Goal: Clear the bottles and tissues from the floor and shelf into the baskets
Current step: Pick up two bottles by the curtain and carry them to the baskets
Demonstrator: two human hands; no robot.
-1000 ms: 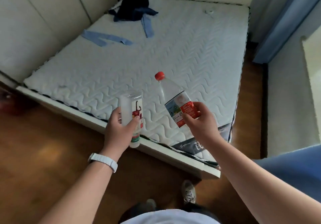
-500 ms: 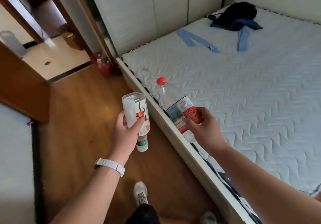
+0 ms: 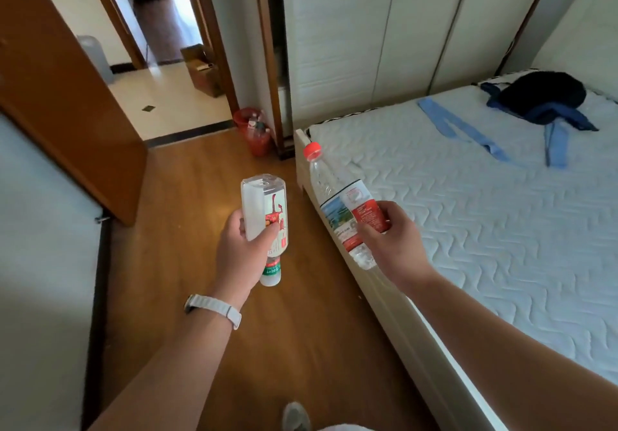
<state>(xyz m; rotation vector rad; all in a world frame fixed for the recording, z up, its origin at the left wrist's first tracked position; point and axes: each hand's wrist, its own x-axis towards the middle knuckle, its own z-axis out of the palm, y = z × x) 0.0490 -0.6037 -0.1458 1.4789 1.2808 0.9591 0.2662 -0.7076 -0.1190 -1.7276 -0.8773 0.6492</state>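
My left hand (image 3: pixel 242 250) grips a clear glass bottle (image 3: pixel 266 211) with a red and white label, held upside down with its green-banded neck pointing at the floor. My right hand (image 3: pixel 393 241) holds a clear plastic water bottle (image 3: pixel 337 199) with a red cap and a red and blue label, cap tilted up and away. Both bottles hang over the wooden floor (image 3: pixel 200 196) beside the bed. A red basket (image 3: pixel 255 132) with bottles inside stands on the floor by the doorway, ahead of both hands.
The bed with a bare white mattress (image 3: pixel 468 213) fills the right side; a dark bag (image 3: pixel 541 96) and blue straps lie on it. A brown door (image 3: pixel 67 96) stands open at left. White wardrobe doors (image 3: pixel 368 39) rise behind the bed. My shoe (image 3: pixel 296 417) shows below.
The view has swung left from the mattress toward the doorway, bringing the red basket into sight ahead. Both hands keep their bottles in the same grip.
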